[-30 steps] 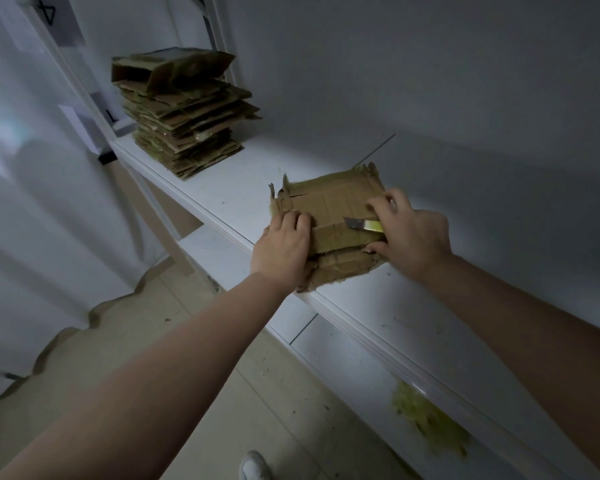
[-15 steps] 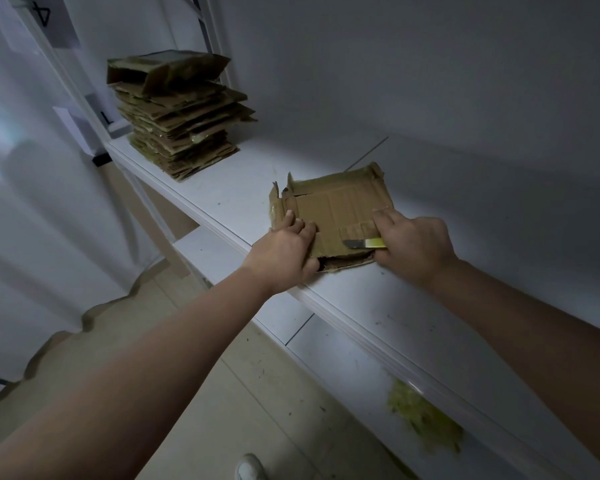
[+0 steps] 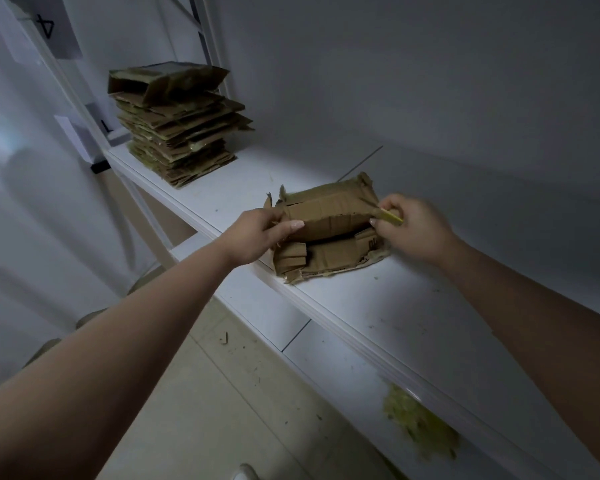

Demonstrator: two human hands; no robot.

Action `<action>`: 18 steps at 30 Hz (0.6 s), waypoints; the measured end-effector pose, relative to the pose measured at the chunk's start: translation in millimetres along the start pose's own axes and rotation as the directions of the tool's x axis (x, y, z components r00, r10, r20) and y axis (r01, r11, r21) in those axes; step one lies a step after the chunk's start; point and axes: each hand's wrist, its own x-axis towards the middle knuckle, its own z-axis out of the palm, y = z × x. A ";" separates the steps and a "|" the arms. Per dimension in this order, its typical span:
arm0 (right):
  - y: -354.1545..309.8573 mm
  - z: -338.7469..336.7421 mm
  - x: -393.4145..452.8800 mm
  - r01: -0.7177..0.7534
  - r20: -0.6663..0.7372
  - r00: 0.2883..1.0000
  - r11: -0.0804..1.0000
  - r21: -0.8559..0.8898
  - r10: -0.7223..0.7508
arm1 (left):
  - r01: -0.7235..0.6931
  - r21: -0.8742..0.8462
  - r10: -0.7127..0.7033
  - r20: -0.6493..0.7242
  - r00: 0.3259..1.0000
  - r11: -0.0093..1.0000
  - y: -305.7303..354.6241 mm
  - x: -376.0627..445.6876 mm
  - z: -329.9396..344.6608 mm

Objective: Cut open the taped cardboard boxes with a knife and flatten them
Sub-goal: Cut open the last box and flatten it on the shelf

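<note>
We pin the box flap (image 3: 326,216) w/ left hand (image 3: 257,237); right hand (image 3: 413,226) grips the knife (image 3: 390,215), blade prob. at tape: cut shallow, away from fingers.

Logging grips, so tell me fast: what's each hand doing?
Left hand: gripping the torn brown cardboard box.
Right hand: gripping the yellow-handled knife.

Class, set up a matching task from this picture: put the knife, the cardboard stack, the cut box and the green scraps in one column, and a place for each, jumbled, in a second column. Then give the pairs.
Things:
1. knife
2. cardboard stack
3. cut box
4. green scraps

Places:
A. far end of the upper shelf
B. lower shelf
C. right hand
D. between both hands, gripped by the left hand

Pairs: 1-C, 2-A, 3-D, 4-B
</note>
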 end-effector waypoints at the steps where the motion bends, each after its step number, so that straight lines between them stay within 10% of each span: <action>1: 3.5 1.5 0.8 -0.021 -0.029 0.999 0.997 0.078 0.023 | 0.018 -0.025 -0.019 -0.042 0.999 1.000 -0.3 1.2 1.7; 11: -15.7 24.9 6.0 -0.265 -0.318 0.903 0.957 0.114 0.288 | 0.194 -0.139 -0.237 -0.467 0.852 0.971 -7.9 19.9 25.5; 18: -19.2 41.2 -0.5 -0.215 -0.380 0.904 0.977 -0.004 0.197 | 0.104 -0.544 -0.358 -0.386 0.850 0.833 -14.9 9.3 15.3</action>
